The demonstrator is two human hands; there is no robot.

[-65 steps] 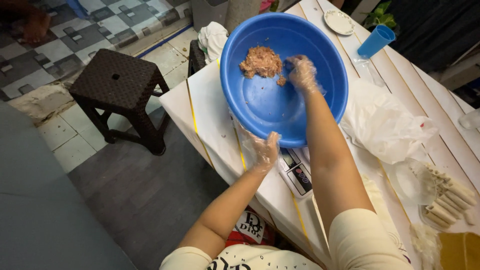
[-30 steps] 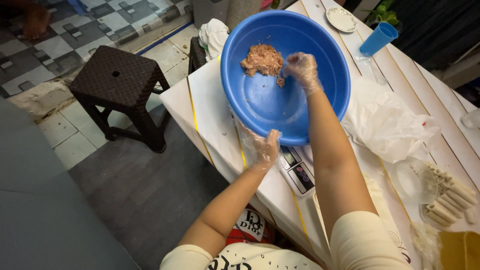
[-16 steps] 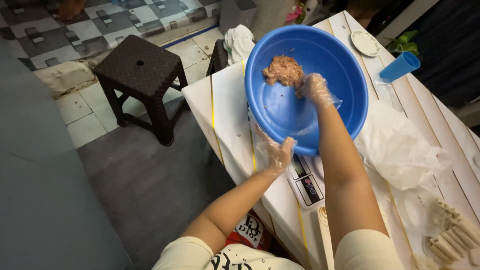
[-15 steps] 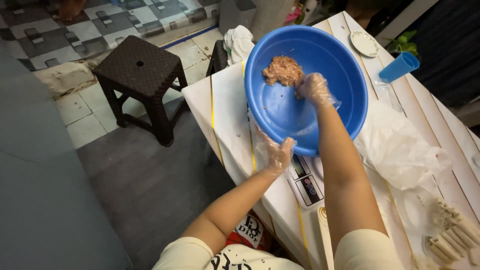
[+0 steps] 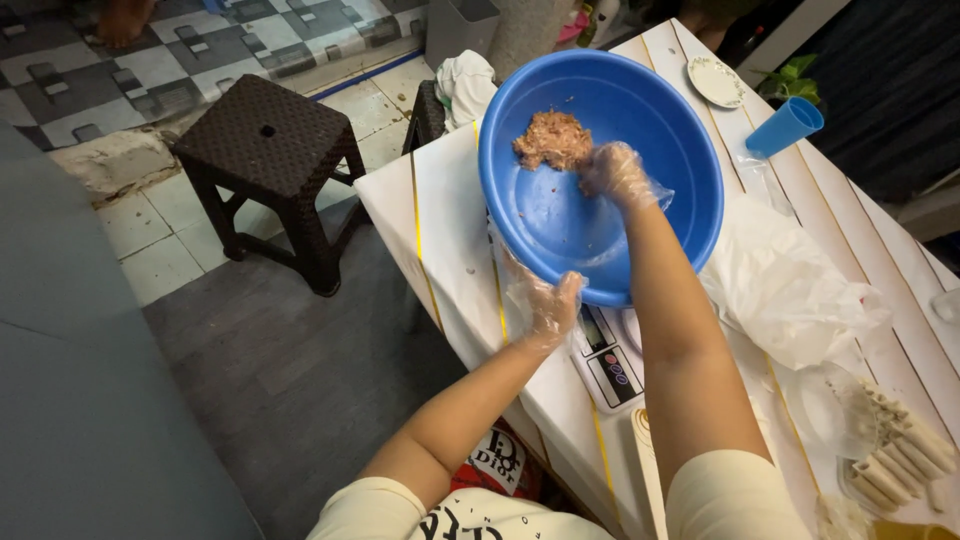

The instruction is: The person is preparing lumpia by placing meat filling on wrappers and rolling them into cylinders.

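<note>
The tilted round blue plastic bowl point(image 5: 560, 215) opens toward the person, left hand point(image 5: 548, 305) gripping its near rim, right hand point(image 5: 612, 172) cupped beside the pinkish minced-meat lump point(image 5: 552, 138).

A big blue basin point(image 5: 560, 215) is taking up the upper middle of the frame, leaving a bare strip of white table point(image 5: 450, 240) lying open along its left. At lower centre a kitchen scale point(image 5: 610, 360) is blocking the near edge. To the right, crumpled plastic point(image 5: 790, 290) and stacked rolls point(image 5: 900, 460) are crowding the surface; a blue cup point(image 5: 785, 127) is standing at upper right.
</note>
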